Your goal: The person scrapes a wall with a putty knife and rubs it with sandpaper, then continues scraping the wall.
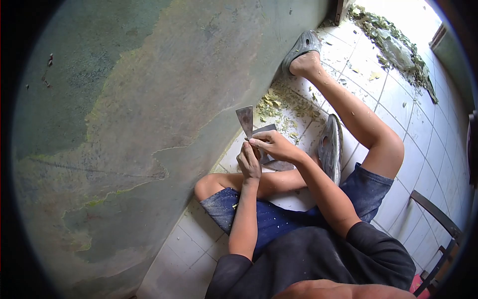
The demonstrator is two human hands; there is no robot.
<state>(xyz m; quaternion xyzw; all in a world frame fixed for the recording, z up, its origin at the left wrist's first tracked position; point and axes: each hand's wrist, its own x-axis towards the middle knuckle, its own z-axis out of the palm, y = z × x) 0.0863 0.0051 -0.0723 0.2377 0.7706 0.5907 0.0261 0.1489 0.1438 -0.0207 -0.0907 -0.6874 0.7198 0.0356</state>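
A paint scraper point(245, 120) with a flared, stained metal blade points up beside the wall. My left hand point(248, 162) is closed around its handle, which the fingers mostly hide. Thumb and fingers of my right hand point(275, 146) pinch at the scraper's neck, right above the left fingertips. Past the right knuckles shows a dark grey flat piece point(265, 129). Another flat grey piece point(280, 165) appears below the right wrist, over the white tiles.
On my left rises a wall point(199, 74) with patchy, peeled green-grey paint. Paint flakes point(271, 107) litter the tiled floor point(416, 117) at its base. A heap of debris with a plastic bag point(397, 49) lies farther off. Dark chair parts point(437, 215) stand at right.
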